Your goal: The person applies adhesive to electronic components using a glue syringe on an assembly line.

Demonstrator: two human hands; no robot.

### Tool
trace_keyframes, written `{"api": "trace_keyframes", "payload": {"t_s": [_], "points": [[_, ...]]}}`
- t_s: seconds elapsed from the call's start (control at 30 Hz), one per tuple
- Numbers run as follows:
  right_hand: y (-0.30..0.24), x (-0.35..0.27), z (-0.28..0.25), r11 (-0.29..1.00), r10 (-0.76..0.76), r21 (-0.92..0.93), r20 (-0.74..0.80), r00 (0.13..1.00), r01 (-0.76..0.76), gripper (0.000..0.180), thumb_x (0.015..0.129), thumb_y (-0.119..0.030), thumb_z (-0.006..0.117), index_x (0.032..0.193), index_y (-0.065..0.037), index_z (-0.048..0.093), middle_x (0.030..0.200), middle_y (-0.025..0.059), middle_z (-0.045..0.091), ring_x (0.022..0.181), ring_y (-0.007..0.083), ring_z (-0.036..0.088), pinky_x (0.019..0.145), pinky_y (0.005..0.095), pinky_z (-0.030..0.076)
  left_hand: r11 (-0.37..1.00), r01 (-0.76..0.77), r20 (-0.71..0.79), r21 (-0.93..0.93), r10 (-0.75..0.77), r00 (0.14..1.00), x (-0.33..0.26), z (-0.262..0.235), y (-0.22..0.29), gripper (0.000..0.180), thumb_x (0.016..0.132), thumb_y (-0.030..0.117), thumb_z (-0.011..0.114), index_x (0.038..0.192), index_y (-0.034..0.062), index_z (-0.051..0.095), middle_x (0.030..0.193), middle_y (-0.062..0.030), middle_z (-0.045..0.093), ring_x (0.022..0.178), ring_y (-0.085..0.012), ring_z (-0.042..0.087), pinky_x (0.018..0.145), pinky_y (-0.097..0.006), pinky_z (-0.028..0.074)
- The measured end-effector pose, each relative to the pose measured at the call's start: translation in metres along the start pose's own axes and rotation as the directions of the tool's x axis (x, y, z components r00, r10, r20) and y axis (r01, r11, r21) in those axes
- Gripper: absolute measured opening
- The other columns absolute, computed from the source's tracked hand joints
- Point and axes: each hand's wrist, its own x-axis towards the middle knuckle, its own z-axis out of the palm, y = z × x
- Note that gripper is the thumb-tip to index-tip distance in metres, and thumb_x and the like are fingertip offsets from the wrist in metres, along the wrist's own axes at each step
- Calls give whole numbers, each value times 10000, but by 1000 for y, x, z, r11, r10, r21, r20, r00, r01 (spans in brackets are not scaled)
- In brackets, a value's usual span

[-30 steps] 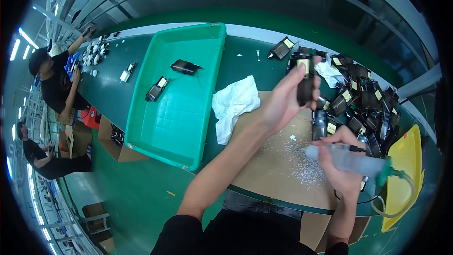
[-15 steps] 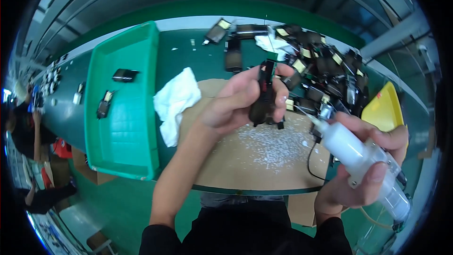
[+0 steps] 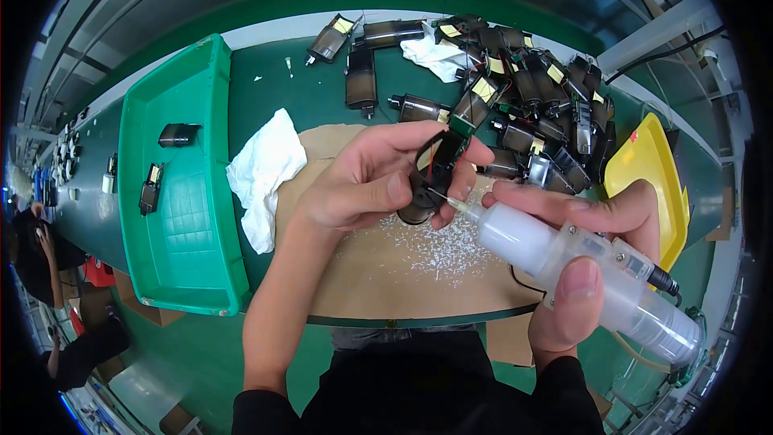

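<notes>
Over the cardboard sheet, my left hand (image 3: 362,181) is closed around a small dark plastic device (image 3: 435,165) with a green circuit board at its upper end and thin wires inside. My right hand (image 3: 584,234) grips a translucent glue syringe (image 3: 515,238) filled with white material, in a clear holder with a cable and a hose. The syringe's thin needle tip points left and meets the lower part of the device; whether it touches cannot be made out. White specks (image 3: 451,254) are scattered on the cardboard (image 3: 346,282) below.
Many similar dark devices (image 3: 547,93) are piled at the back right, beside a yellow tray (image 3: 644,161). A white cloth (image 3: 266,169) lies left of the cardboard. Farther left, a green bin (image 3: 229,274) holds two devices. Another person (image 3: 40,250) works at the far left.
The syringe has moved left and its needle now reaches the device. My left hand has turned the device, so its open inside with wires shows. The view has shifted slightly.
</notes>
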Motion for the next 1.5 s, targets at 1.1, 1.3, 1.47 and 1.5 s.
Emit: {"api": "trace_keyframes", "payload": {"t_s": [1.1, 1.3, 1.47, 1.5], "points": [[-1, 7, -33, 957, -190, -131, 399, 897, 260, 418, 810, -154, 654, 988, 35, 325, 984, 351, 606, 971, 346, 639, 875, 410, 514, 986, -110, 282, 127, 71, 957, 3, -22, -7, 687, 702, 112, 798, 1292, -49, 486, 1247, -243, 555, 1137, -263, 559, 963, -328, 434], [-6, 9, -34, 948, -126, -214, 423, 897, 235, 423, 809, -152, 653, 983, 37, 318, 988, 355, 603, 971, 341, 637, 878, 412, 512, 985, -73, 262, 156, 29, 964, 2, -20, -4, 691, 704, 136, 803, 1284, -62, 485, 1238, -242, 560, 1153, -270, 551, 964, -333, 434], [-9, 9, -35, 951, -96, -216, 473, 876, 221, 424, 830, -163, 644, 995, 37, 308, 1010, 359, 595, 1012, 351, 620, 895, 423, 501, 982, -86, 284, 168, 35, 958, 4, -22, -5, 681, 709, 141, 802, 1280, -60, 489, 1238, -242, 560, 1160, -271, 545, 961, -333, 435], [-10, 9, -35, 951, -94, -218, 472, 877, 219, 424, 830, -163, 644, 995, 37, 308, 1010, 359, 595, 1012, 351, 620, 895, 423, 501, 979, -92, 293, 182, 35, 955, 4, -22, -4, 679, 711, 141, 801, 1279, -60, 490, 1239, -242, 559, 1157, -269, 546, 959, -331, 436]]}}
